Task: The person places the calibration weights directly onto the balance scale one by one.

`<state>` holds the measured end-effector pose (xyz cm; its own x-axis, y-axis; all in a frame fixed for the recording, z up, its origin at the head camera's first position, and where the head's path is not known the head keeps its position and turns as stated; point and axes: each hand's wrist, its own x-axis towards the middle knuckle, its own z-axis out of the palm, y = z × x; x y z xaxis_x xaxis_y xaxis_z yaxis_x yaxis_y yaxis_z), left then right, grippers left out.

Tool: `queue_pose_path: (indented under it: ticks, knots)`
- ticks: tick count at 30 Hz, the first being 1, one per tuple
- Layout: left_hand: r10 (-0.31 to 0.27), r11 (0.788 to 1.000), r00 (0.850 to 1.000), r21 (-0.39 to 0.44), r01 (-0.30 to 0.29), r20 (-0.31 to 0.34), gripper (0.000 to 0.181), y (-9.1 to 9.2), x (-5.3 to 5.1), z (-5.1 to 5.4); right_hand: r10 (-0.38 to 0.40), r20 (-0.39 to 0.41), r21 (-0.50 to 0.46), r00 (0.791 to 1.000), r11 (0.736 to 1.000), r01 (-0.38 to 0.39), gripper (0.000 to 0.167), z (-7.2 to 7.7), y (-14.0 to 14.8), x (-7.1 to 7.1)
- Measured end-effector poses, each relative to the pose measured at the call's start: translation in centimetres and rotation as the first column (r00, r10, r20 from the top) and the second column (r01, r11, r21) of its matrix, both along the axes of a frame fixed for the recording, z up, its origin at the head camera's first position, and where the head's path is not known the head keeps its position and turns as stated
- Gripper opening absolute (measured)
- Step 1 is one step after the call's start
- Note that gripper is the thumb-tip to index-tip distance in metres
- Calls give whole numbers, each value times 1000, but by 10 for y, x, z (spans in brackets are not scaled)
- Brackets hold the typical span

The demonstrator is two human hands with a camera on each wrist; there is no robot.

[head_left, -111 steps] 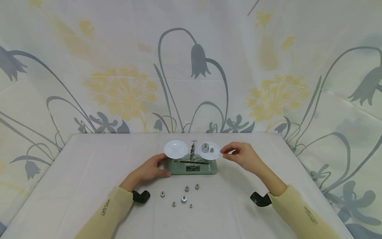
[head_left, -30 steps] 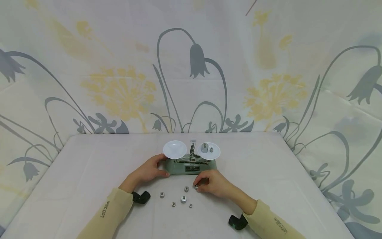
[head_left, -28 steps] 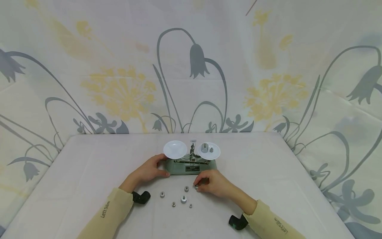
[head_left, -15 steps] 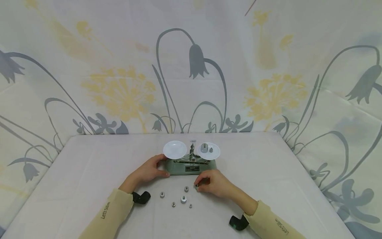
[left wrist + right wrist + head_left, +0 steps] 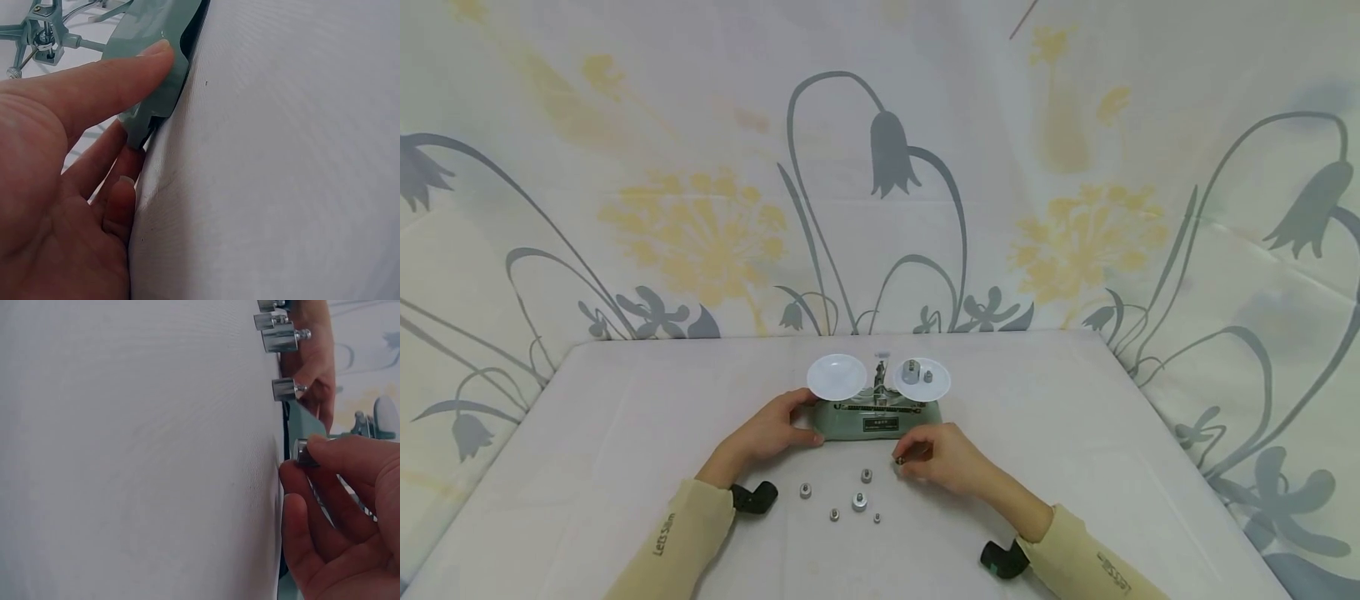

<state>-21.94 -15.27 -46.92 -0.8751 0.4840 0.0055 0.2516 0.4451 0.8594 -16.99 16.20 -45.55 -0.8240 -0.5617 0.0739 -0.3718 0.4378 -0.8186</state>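
Weight (image 5: pixel 304 452) is in your R hand (image 5: pixel 943 457), just below ctr of the head frame, in front of the scale (image 5: pixel 850 427). R grip's pinching it btwn thumb & fingers; can't tell if its base touches the white worktop (image 5: pixel 647 400).

Your L hand (image 5: pixel 771 429) has its grip on the scale's green base, at the end nearest frame left. L wrist view: thumb lies along the front of the base, other fingers tucked round the end.

Scale's left pan (image 5: pixel 837 377) is beside your L fingertips in the head frame. Right pan (image 5: pixel 938 387) carries a big weight (image 5: pixel 911 372) w/ a little weight (image 5: pixel 928 377) just right of it.

Five loose weights (image 5: pixel 860 502) stand upright on the worktop, lower ctr of frame, spaced apart btwn your hands. Widest one's mid-group; tiniest is lowest & just right of it.

You've got a black wrist cam (image 5: pixel 755 497) on the L & a matching one on the R, plus beige sleeves (image 5: pixel 681 533). Flowered cloth (image 5: pixel 880 250) fills the upper half of frame, behind the worktop.
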Motion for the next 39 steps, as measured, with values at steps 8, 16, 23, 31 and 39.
queue_pose_path:
  ticks: [8,16,23,31,39]
  knots:
    - [2,1000,1000,5,-2,3,67,1,2,2,10,-23,-1,1000,1000,-10,19,5,2,1]
    - [8,1000,1000,3,-8,6,66,1,2,3,10,-101,-22,995,1000,-12,19,11,4,1]
    - [4,1000,1000,10,-4,1,67,1,1,2,32,-163,-45,986,998,-40,17,18,7,0]
    - [6,1000,1000,7,-6,-2,67,0,2,1,16,-168,-53,986,998,-26,17,29,9,0]
    - [4,1000,1000,12,-4,-2,67,1,1,2,-11,-179,-56,984,998,1,14,42,13,-1]
